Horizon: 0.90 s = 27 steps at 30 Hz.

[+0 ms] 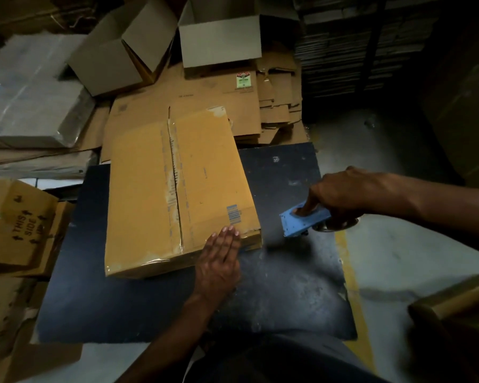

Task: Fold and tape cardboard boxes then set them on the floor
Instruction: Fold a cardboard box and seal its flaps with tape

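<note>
A brown cardboard box (177,189) lies on a dark blue table (282,286), its two top flaps meeting along a centre seam covered with clear tape. My left hand (219,261) lies flat with straight fingers against the box's near right corner. My right hand (340,194) grips a blue tape dispenser (302,219) held just above the table, to the right of the box and apart from it.
Two open grey boxes (219,37) stand at the back on flattened cardboard sheets (194,95). A wrapped bundle (31,92) lies at far left. A printed brown box (17,228) sits left of the table. Grey floor with a yellow line (351,272) runs on the right.
</note>
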Available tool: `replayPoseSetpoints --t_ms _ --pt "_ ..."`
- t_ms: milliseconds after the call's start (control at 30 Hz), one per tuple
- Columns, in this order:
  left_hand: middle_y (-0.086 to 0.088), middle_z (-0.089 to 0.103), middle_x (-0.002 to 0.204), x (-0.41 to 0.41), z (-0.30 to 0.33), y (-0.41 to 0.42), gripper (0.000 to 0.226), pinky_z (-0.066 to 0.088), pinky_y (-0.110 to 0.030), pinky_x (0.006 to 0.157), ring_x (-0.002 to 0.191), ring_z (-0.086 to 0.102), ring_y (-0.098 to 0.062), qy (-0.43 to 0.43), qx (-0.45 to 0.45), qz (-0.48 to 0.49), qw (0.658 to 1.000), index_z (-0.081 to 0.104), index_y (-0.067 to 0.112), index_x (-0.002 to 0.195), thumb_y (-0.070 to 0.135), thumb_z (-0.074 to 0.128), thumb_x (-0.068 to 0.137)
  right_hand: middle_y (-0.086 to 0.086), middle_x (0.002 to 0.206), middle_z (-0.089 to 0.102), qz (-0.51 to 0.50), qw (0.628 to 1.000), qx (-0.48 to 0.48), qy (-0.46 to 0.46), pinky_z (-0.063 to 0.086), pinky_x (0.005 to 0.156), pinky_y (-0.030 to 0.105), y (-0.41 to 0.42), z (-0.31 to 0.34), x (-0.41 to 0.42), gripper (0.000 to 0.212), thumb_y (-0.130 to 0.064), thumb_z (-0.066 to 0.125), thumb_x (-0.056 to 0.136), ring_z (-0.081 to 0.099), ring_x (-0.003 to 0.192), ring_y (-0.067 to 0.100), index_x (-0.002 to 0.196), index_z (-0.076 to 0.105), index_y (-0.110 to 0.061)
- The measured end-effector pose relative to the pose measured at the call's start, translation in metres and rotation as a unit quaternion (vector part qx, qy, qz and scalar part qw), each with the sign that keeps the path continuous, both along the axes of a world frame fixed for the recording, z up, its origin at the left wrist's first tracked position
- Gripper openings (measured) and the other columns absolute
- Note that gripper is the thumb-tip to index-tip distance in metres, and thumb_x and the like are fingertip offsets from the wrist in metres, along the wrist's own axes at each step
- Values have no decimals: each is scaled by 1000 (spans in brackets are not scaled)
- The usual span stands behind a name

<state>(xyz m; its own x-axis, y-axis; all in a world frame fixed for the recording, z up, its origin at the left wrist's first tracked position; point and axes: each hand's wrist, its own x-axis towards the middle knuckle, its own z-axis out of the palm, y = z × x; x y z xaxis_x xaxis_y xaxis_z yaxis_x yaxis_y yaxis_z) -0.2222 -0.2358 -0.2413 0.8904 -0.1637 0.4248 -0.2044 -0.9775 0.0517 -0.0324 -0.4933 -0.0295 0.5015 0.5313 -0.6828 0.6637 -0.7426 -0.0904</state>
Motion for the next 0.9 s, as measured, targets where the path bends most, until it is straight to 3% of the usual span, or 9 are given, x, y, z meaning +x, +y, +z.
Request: replayPoseSetpoints --t_ms 233,333,433,500,600,700,800,900 --pt "-18 53 151 -2 9 0 57 38 -49 114 140 53 -31 67 3 13 998 55 -1 145 18 48 91 -12 88 52 12 999 14 -30 46 83 30 8 -45 5 47 -60 52 99 55 76 7 132 61 -27" --pt "-15 53 151 -3 21 -2 58 41 -48 115 142 51 -29 113 13 23 993 55 2 146 26 48 94 -6 102 61 29 999 10 -26 51 89 33 14 -62 10 38 -46 58 102 60 88 14 133 62 -24" --pt "-13 58 148 2 40 -9 62 47 -48 113 140 54 -26 170 21 66 983 60 5 143 40 49 93 0 118 68 78 990 -58 -100 52 95 40 1 -80 12 10 -31 66 98 58 96 20 104 69 -23" --pt "-12 64 140 9 58 -17 66 51 -47 108 133 61 -25 193 27 87 977 67 8 136 50 47 90 1 118 70 54 991 -75 -94 50 90 36 -13 -95 16 12 -30 68 96 59 97 23 88 63 -23" --pt "-6 72 130 21 84 -28 65 58 -43 95 119 69 -23 212 33 98 972 74 14 126 59 47 87 5 125 71 1 1000 -14 -6 49 79 23 -34 -115 23 27 -30 61 103 66 109 24 119 73 -12" --pt "-1 75 124 30 96 -27 56 61 -42 87 106 74 -23 209 26 65 975 74 20 124 57 54 86 5 116 74 -21 999 36 31 57 87 33 -45 -128 27 27 -24 67 98 68 94 22 122 73 -15" --pt "-1 68 137 41 97 -17 53 55 -44 99 117 68 -23 209 26 -30 977 71 24 131 53 56 89 3 125 71 -26 994 39 102 53 90 35 -38 -142 28 44 -10 68 93 66 99 24 136 67 -21" --pt "-5 59 148 59 93 -9 52 44 -45 111 133 58 -24 211 67 -135 966 70 25 134 54 57 92 -3 134 67 -86 984 86 134 49 86 27 -41 -161 27 50 -6 67 93 63 108 20 137 66 -28"
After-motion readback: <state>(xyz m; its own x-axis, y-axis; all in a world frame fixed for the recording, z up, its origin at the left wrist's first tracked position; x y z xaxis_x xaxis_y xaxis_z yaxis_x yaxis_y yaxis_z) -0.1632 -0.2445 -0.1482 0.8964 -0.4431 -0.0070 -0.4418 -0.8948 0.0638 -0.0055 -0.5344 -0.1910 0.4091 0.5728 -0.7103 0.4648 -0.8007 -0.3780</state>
